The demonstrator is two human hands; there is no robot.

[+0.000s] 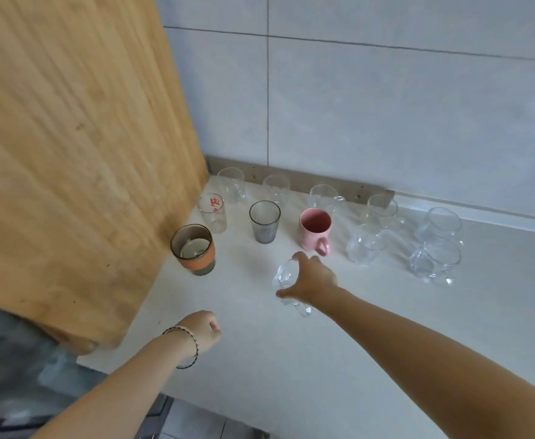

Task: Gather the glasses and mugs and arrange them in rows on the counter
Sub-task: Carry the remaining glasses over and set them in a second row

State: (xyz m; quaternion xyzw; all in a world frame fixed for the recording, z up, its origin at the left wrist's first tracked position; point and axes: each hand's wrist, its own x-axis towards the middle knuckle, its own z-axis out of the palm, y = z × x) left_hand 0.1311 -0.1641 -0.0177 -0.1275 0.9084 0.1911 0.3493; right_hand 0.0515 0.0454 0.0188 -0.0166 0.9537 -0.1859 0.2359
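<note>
Head view: right hand (312,280) is gripping a clear glass mug (286,282), seemingly starting the third row; left hand (204,331) is curling empty at lower centre.

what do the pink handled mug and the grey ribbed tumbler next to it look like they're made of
The pink handled mug looks like glazed ceramic: opaque, with a soft sheen. The grey ribbed tumbler looks like tinted glass: see-through walls with vertical ribs, though clear plastic cannot be ruled out.
</note>
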